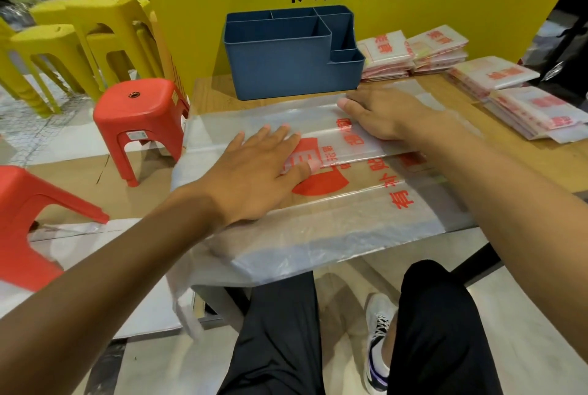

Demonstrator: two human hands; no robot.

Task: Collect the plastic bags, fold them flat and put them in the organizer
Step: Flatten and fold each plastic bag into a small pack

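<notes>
Folding is the step in hand: the clear plastic bag with red print (334,178) lies on the wooden table (216,95), its long axis running left to right, one end hanging over the left edge. The left hand (254,178) and right hand (385,114) press it with straight fingers, gripping nothing. Next, I judge, it needs another fold before going into the empty blue plastic organizer (286,70) behind.

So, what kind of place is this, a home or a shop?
Probably a shop or promotion stand, not a home. A large yellow printed sign stands behind the table, stacked plastic stools wait beside it, and many identical folded bags lie in piles.
</notes>
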